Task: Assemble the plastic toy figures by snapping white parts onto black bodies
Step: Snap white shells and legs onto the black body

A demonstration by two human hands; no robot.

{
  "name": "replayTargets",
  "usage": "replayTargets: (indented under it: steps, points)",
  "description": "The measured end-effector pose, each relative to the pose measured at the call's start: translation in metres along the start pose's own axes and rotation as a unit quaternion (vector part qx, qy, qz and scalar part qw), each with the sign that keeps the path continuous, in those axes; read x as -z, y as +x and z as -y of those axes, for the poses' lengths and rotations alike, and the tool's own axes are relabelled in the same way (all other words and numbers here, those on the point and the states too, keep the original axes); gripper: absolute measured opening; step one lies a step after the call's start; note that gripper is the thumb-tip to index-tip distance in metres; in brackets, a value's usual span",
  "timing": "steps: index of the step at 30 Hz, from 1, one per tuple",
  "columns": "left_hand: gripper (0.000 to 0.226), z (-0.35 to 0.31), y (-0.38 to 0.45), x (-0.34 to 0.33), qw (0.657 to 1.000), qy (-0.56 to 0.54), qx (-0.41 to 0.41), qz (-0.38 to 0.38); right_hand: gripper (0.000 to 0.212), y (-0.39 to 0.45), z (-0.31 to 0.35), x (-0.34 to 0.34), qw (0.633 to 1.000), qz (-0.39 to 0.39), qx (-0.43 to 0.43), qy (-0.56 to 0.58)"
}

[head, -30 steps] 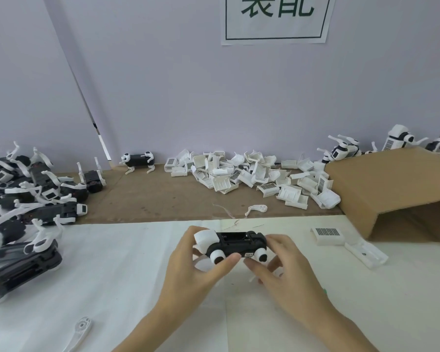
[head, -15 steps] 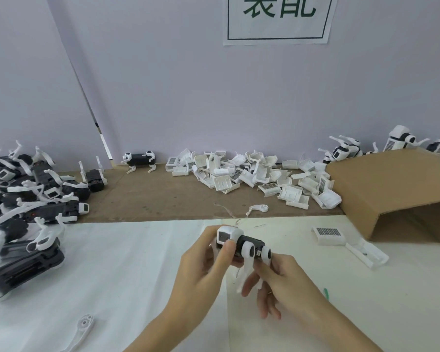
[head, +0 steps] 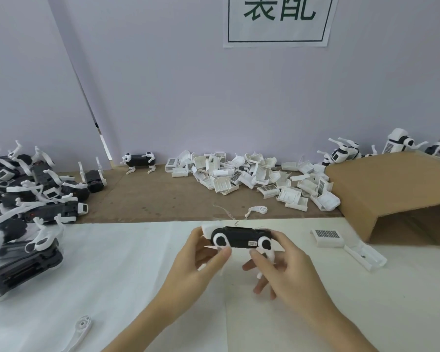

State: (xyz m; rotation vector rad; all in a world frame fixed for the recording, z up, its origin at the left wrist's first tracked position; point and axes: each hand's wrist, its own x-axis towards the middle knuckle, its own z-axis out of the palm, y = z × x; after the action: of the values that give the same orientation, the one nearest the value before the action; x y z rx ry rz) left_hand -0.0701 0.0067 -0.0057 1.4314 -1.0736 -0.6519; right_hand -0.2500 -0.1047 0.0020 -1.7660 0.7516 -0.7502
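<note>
A black toy body (head: 240,238) with round white leg joints on its near side and a white head at its left end is held level above the white sheet. My left hand (head: 197,262) grips its left end, thumb just under the left joint. My right hand (head: 285,268) grips the right end, thumb below the body, fingers curled behind it. White legs hang down between my hands, partly hidden by my fingers.
A heap of white shell parts (head: 254,174) lies at the back centre. Black bodies with white legs (head: 28,196) pile up at the left. A cardboard box (head: 394,191) lies at the right, two white parts (head: 328,236) in front of it. Loose white legs (head: 80,330) (head: 257,210) lie about.
The toy body, turned end-on half a second ago, has swung back to lie sideways and level. Both hands kept hold of it and shifted slightly apart.
</note>
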Motion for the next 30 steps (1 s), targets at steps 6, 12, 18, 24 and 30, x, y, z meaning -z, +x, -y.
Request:
replayTargets:
  steps: [6, 12, 18, 24, 30]
  points:
    - [0.051, 0.004, 0.006, 0.018, 0.998, -0.044, -0.007, 0.053, 0.037, 0.011, -0.003, 0.025, 0.997, 0.018, 0.049, -0.051]
    - [0.077, 0.02, 0.008, 0.024, 0.973, 0.183, -0.128, 0.062, 0.072, 0.013, -0.011, 0.03, 0.986, 0.082, 0.126, -0.07]
    - [0.069, 0.028, 0.012, 0.023, 0.938, 0.267, -0.219, 0.017, 0.075, 0.015, -0.019, 0.015, 0.932, -0.004, 0.25, -0.264]
    - [0.064, 0.024, 0.014, 0.03, 0.977, 0.173, -0.124, 0.013, 0.056, 0.025, -0.007, 0.011, 0.975, 0.053, 0.158, -0.15]
    - [0.058, 0.022, 0.014, 0.033, 0.997, 0.059, -0.027, 0.039, 0.031, 0.096, 0.007, -0.006, 0.989, 0.015, 0.08, -0.122]
